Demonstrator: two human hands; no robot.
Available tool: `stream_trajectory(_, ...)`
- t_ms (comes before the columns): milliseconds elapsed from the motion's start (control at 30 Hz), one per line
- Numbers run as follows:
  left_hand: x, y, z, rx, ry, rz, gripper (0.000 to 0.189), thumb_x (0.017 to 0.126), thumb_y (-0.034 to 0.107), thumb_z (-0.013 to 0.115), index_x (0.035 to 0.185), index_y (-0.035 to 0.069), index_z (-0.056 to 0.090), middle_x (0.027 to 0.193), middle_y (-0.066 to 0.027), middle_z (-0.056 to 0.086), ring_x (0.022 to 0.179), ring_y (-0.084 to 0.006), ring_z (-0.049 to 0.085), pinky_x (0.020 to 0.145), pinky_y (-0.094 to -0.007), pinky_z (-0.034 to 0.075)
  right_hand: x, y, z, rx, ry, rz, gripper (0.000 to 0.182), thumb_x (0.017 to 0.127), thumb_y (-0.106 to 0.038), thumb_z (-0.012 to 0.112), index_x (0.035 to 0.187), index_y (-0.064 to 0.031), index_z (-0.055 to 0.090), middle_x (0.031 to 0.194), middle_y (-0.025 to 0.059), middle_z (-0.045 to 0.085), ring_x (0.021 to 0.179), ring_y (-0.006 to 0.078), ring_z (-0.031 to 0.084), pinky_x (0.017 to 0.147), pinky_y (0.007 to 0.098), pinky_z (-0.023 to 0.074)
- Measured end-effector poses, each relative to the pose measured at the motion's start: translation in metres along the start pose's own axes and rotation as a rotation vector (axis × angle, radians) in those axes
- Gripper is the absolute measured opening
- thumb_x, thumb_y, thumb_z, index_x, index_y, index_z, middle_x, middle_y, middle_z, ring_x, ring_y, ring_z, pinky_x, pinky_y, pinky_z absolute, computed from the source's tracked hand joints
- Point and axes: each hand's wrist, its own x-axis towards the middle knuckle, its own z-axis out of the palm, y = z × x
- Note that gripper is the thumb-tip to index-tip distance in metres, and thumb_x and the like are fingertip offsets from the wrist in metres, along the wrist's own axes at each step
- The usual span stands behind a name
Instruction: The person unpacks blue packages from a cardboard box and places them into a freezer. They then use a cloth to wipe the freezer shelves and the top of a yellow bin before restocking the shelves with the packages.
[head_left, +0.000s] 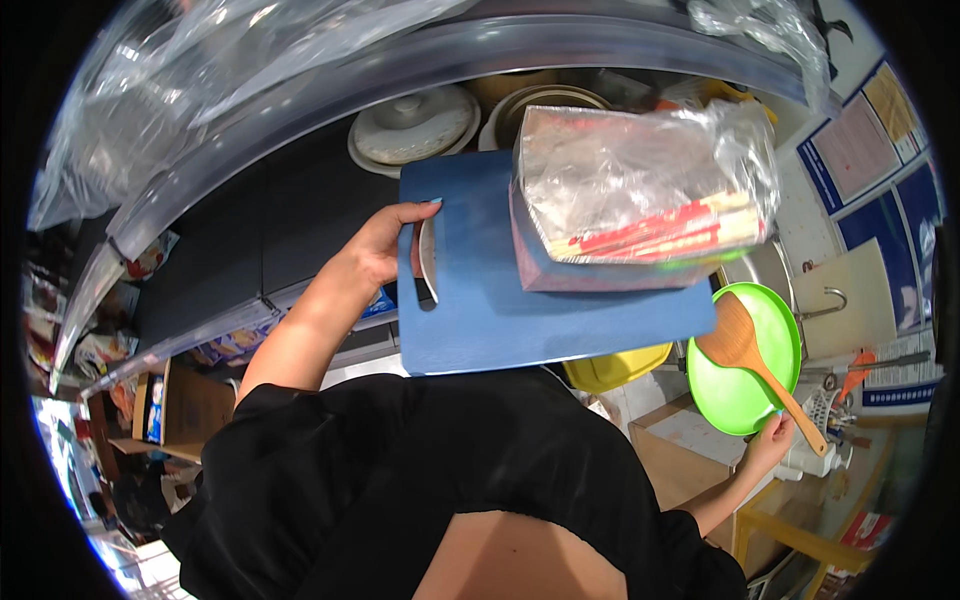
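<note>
My left hand (382, 240) grips a blue cutting board (465, 322) by the slot handle at its left edge, thumb on top. On the board's right part rests an open box (600, 274) lined with clear plastic (622, 161), holding paper-wrapped chopsticks (660, 229). At the right, my right hand (772, 442) pinches the near rim of a bright green plate (739, 401). A wooden spatula (739, 334) lies across that plate, its handle passing over the rim close to my fingers. The board's right corner comes very near the plate's left rim.
A lidded white pot (412, 127) and another round vessel (551, 97) stand behind the board. A clear plastic curtain edge (450, 45) arches overhead. At right are a sink faucet (825, 300) and a utensil rack (821, 412). A yellow container (619, 367) sits below the board.
</note>
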Motion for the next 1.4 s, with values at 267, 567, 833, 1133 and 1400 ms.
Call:
stream_trajectory(267, -0.079, -0.016, -0.07, -0.039, 0.143, 0.178, 0.028, 0.08, 0.017, 0.057, 0.1, -0.004, 0.056, 0.097, -0.0172, 0.062, 0.088, -0.0288, 0.062, 0.078, -0.0421, 0.051, 0.03, 0.004, 0.033, -0.053, -0.155, -0.131, 0.016, 0.088, -0.011, 0.044, 0.077, -0.0016, 0.047, 0.065, -0.0007, 0.045, 0.056, 0.0044, 0.037, 0.049, 0.02, 0.03)
stream_trajectory(567, -0.207, -0.078, -0.166, -0.262, 0.319, 0.569, 0.034, 0.08, 0.021, 0.059, 0.106, -0.001, 0.054, 0.098, -0.016, 0.062, 0.089, -0.0305, 0.061, 0.082, -0.0438, 0.049, 0.034, -0.033, 0.114, -0.106, -0.264, -0.259, 0.017, 0.087, -0.012, 0.046, 0.075, 0.0, 0.047, 0.06, 0.0007, 0.042, 0.055, 0.007, 0.035, 0.05, 0.0238, 0.0311)
stream_trajectory(833, -0.208, -0.083, -0.206, -0.339, 0.488, 0.919, 0.038, 0.082, 0.022, 0.058, 0.113, 0.003, 0.049, 0.113, -0.0137, 0.055, 0.099, -0.031, 0.055, 0.092, -0.0481, 0.04, 0.015, -0.066, 0.163, 0.05, -0.427, -0.305, 0.01, 0.087, -0.005, 0.043, 0.083, 0.0005, 0.049, 0.065, -0.0031, 0.043, 0.056, 0.0029, 0.035, 0.05, 0.0195, 0.0287)
stream_trajectory(1133, -0.096, -0.025, -0.205, -0.828, 0.431, 1.011, 0.034, 0.087, 0.027, 0.051, 0.112, 0.004, 0.049, 0.114, -0.0116, 0.054, 0.104, -0.0296, 0.053, 0.09, -0.0487, 0.043, -0.002, -0.089, 0.165, 0.017, -0.432, -0.305, 0.011, 0.088, -0.006, 0.043, 0.082, 0.0013, 0.049, 0.066, -0.0014, 0.044, 0.059, 0.0051, 0.036, 0.052, 0.0206, 0.0307)
stream_trajectory(1400, -0.049, 0.009, -0.209, -0.618, 0.419, 1.144, 0.034, 0.093, 0.028, 0.043, 0.116, 0.004, 0.048, 0.121, -0.009, 0.051, 0.109, -0.0231, 0.05, 0.096, -0.039, 0.04, 0.001, -0.09, 0.164, -0.04, -0.417, -0.312, 0.013, 0.088, -0.007, 0.044, 0.079, 0.002, 0.05, 0.066, -0.0004, 0.045, 0.06, 0.0065, 0.037, 0.053, 0.021, 0.0316)
